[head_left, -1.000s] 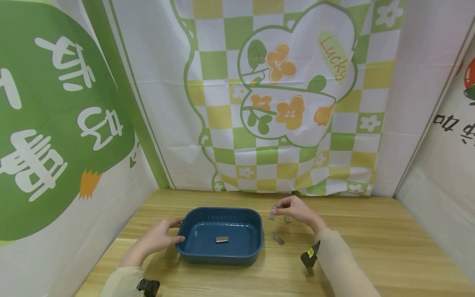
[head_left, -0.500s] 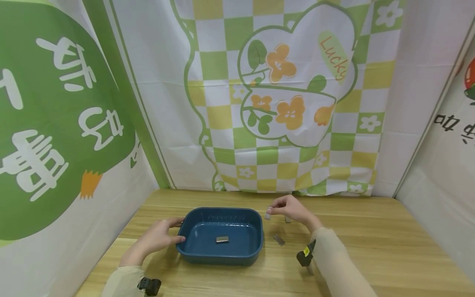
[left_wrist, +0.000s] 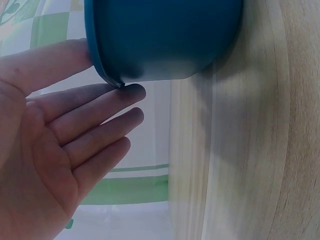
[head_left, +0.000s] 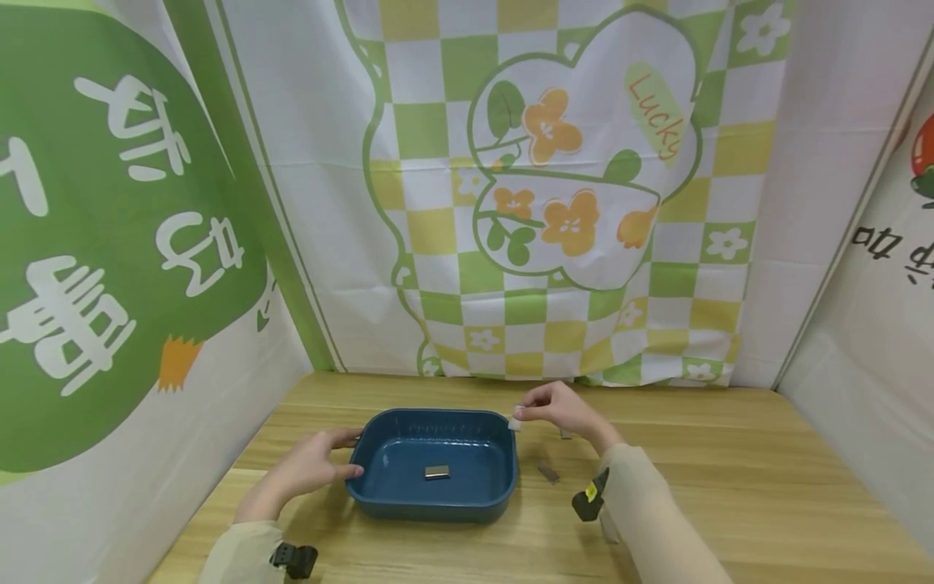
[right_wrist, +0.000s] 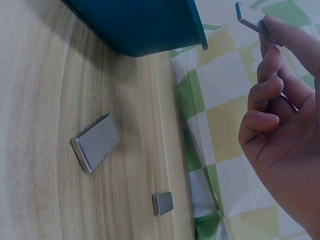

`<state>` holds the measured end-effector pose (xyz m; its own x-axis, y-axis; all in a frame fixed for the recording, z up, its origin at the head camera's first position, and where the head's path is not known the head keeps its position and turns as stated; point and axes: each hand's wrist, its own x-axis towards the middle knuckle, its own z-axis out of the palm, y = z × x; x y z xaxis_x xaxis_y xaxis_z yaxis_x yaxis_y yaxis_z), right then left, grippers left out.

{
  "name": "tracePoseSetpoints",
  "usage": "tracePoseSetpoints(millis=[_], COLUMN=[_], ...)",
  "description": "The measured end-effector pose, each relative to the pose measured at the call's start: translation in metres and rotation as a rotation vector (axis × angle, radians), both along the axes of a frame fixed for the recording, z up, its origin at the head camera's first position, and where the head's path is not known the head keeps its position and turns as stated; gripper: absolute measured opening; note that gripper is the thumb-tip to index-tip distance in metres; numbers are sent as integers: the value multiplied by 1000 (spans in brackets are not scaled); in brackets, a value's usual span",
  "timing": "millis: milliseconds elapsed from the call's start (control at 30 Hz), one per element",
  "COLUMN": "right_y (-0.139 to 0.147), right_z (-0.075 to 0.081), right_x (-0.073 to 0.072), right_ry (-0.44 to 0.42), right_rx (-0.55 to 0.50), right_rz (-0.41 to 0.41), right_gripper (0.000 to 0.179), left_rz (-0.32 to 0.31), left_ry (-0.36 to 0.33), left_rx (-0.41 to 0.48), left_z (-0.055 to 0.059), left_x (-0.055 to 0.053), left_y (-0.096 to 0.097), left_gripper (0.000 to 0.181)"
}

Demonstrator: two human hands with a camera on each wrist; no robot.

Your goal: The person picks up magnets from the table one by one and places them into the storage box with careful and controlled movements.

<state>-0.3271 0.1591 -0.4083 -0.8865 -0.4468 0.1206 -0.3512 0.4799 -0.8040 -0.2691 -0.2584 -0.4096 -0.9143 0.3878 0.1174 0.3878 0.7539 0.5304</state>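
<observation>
A dark blue rectangular baking dish (head_left: 430,511) stands on the wooden table, with a small flat metallic block (head_left: 437,472) lying inside. At its left end is my left hand (head_left: 310,469), thumb and fingertips touching the rim. The left wrist view shows the fingers (left_wrist: 100,145) stretched out nearly straight. Between thumb and index finger my right hand (head_left: 565,407) pinches another silver block (right_wrist: 251,20), raised beside the dish's right back corner. The other fingers of this hand are curled and hold nothing.
Right of the dish lie several similar blocks: one near it (head_left: 548,472), a farther block (head_left: 565,434) behind the right hand, and a third block (head_left: 610,529) partly under the right forearm. A printed curtain (head_left: 547,324) hangs along the table's back edge.
My right hand has moved left with the pinched block, from above the table to the dish's right back corner. The left hand and dish have stayed put.
</observation>
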Motion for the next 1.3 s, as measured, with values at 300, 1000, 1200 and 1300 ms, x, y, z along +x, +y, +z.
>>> tracePoseSetpoints(millis=[300,1000,1200,1300], right_y=[-12,-40,-46,-49], right_z=[3,9,7,6], right_x=[-3,-4,-10,-11], right_ry=[-10,-24,-20,-20], right_rx=[-2,16,38,40], right_rz=[24,77,97,106], right_gripper=[22,19,19,19], left_rz=[4,5,7,8], left_ry=[-10,-37,-41,-42], left_rx=[17,34,38,37], left_z=[-1,-2,-2,-2], left_x=[-1,0,0,0], left_y=[-1,-2,-2,-2], left_gripper=[63,64,63,63])
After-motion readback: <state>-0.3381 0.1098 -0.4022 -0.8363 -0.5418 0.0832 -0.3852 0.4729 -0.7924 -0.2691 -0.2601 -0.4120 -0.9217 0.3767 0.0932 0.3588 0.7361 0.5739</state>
